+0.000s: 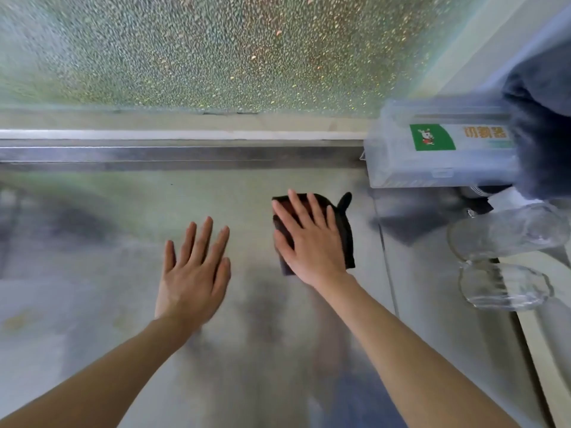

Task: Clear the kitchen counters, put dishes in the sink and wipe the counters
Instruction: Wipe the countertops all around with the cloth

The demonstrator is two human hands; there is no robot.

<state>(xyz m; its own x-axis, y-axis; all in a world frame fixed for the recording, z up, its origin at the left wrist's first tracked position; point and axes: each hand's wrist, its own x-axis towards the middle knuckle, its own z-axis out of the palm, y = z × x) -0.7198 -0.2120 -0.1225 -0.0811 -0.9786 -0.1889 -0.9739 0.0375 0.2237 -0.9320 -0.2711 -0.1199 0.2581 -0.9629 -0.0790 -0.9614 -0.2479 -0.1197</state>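
A dark folded cloth point(346, 230) lies on the steel counter point(108, 242), right of centre. My right hand point(309, 239) presses flat on the cloth with straight, spread fingers and covers most of it. To the left, my left hand point(193, 273) is spread flat with straight fingers over the bare counter and holds nothing. Whether it touches the surface is unclear.
A clear plastic box point(438, 149) with a green label sits at the back right against the ledge. Two clear glasses point(506, 261) lie on their sides at the right edge. Dark fabric point(543, 118) hangs at the far right. A textured window pane point(216, 50) backs the counter.
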